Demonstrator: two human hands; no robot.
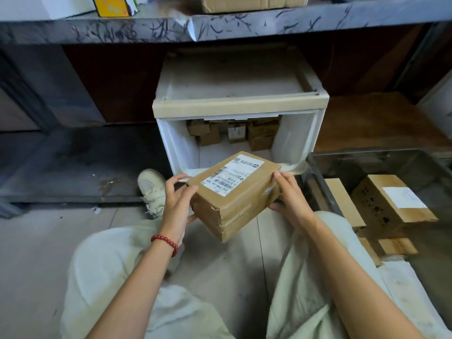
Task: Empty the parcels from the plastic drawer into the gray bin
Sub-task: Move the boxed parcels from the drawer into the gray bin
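Fingers (282,178) of my left hand (177,204) and right hand (292,204) clasp the parcel (234,189) by its ends: stiff cardboard, slick tape, probably light.

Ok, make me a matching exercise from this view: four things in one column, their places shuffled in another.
1 labelled parcel
2 gray bin
3 red bracelet
4 small parcels

A worn at a wrist
B at the back of the plastic drawer
C held by left hand and right hand
D on the right, boxes inside

Pairs: 1-C, 2-D, 3-A, 4-B
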